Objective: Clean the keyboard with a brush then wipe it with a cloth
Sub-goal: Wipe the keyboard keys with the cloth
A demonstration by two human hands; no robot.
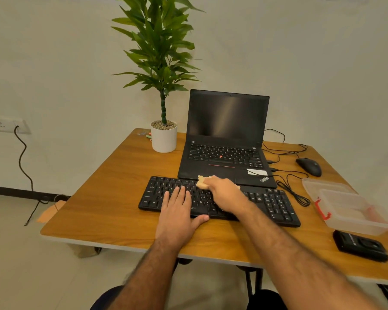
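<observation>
I see a black keyboard [220, 201] lying near-centre on the wooden table [112, 198], key legends too small to read. Left hand [177, 214] rests flat on its left keys, fingers straight. Right hand [224, 193] grips a tan cloth [202, 182] against the far key rows. Behind it, laptop [226, 139] marked "ThinkPad".

A wooden table [112, 198] carries a black keyboard [271, 204], an open laptop [226, 135], a potted plant [164, 137], a black mouse [309, 166] with looped cables [293, 193], a clear plastic box [345, 206] and a small black device [361, 245].
</observation>
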